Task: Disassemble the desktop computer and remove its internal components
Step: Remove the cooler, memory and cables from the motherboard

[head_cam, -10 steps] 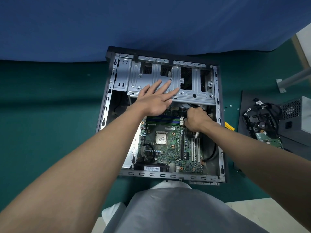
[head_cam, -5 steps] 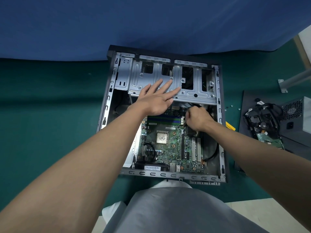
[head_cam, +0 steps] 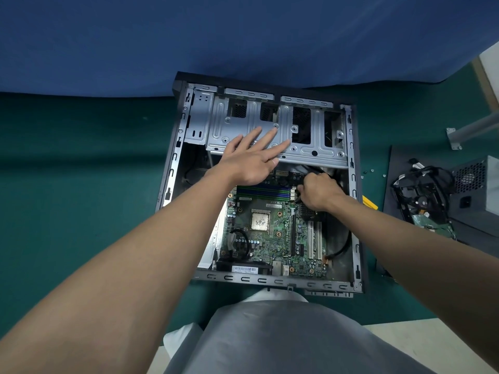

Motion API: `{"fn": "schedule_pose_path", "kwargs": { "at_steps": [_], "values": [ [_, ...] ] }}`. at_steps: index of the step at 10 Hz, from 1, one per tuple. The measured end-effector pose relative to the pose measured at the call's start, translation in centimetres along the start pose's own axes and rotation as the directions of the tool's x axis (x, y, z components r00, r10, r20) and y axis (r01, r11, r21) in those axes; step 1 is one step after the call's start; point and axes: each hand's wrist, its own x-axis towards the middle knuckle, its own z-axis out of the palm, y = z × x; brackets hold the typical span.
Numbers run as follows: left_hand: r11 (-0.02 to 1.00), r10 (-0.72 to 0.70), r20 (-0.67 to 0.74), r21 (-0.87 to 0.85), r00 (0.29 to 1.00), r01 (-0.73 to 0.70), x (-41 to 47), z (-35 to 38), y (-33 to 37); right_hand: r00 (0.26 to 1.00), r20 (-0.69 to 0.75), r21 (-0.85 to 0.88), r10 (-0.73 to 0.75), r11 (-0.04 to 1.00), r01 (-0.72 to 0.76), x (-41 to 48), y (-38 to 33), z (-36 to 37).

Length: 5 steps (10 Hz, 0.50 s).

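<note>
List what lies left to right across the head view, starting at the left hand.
Left hand → right hand gripping a black cable → small yellow object → black cable-wrapped hard drive → grey metal power supply box.

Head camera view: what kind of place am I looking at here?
Likely a makeshift computer teardown bench: an opened computer case lies on green cloth, with a pulled hard drive and power supply set aside to its right.

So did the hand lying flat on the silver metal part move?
No. The left hand lies flat on the silver drive cage, fingertips beside the same screw holes as a second ago.
</note>
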Motion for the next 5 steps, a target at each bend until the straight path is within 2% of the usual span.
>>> {"fn": "schedule_pose_path", "kwargs": {
  "at_steps": [1, 3, 5],
  "values": [
    [1.0, 0.001, 0.0, 0.009, 1.0, -0.001, 0.03, 0.0, 0.05, 1.0, -0.001, 0.048, -0.013, 0.999, 0.013, 0.11, 0.13, 0.08],
    [1.0, 0.003, -0.006, 0.012, 1.0, -0.003, 0.06, 0.08, -0.01, 1.0, -0.006, -0.011, 0.009, 1.0, -0.009, -0.11, 0.15, -0.03],
    [1.0, 0.004, -0.01, 0.011, 1.0, -0.004, 0.09, 0.15, -0.02, 1.0, 0.012, 0.056, -0.003, 0.998, 0.002, 0.12, -0.01, -0.02]
  ]
}}
